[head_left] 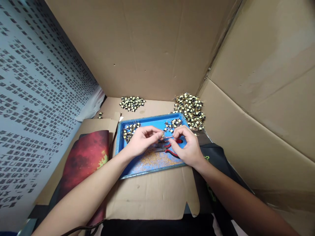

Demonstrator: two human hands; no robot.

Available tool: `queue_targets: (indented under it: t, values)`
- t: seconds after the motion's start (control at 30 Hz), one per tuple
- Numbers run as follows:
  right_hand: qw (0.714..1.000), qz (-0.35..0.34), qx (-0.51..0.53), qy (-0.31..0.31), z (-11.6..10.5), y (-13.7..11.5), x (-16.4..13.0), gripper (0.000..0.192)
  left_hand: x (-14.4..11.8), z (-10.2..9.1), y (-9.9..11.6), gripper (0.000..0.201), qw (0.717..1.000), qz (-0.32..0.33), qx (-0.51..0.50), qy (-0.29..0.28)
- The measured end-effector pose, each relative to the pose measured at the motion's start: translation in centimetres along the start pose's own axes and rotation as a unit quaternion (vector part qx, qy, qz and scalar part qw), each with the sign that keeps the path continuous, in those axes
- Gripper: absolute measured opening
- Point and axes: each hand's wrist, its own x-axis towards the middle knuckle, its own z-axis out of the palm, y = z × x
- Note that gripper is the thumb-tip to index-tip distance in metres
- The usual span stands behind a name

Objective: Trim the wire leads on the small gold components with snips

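Over a blue tray (150, 170), my left hand (145, 139) is closed, thumb and fingers pinching a small wire-leaded coil (162, 135). My right hand (185, 144) is closed beside it, finger and thumb together at the coil's thin leads; exactly what they grip is too small to make out. Red-handled pliers (169, 151) lie in the tray below, partly hidden by my right hand. Small yellow-and-black coils (130, 130) are heaped in the tray's left end, and more coils (176, 123) lie at its back right. Short copper-coloured wire clippings (152, 159) cover the tray floor.
Behind the tray stand a small pile of coils (132, 103) and a larger, long-leaded pile (190, 109). Cardboard walls (157, 49) rise at the back and right. A red patterned mat (86, 154) lies left, a dark cloth (216, 157) right. Printed sheeting (36, 91) hangs at far left.
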Motion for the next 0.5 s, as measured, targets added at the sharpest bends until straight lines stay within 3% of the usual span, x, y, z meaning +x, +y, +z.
queue_targets:
  t: [0.23, 0.5]
  values:
    - [1.0, -0.018, -0.008, -0.012, -0.01, -0.07, 0.01, 0.008, 0.0, -0.07, 0.06, 0.032, 1.0, -0.002, -0.005, -0.004]
    - [1.0, -0.004, 0.006, -0.018, 0.02, 0.32, -0.02, 0.008, -0.04, -0.02, 0.15, 0.029, 1.0, 0.002, -0.006, -0.012]
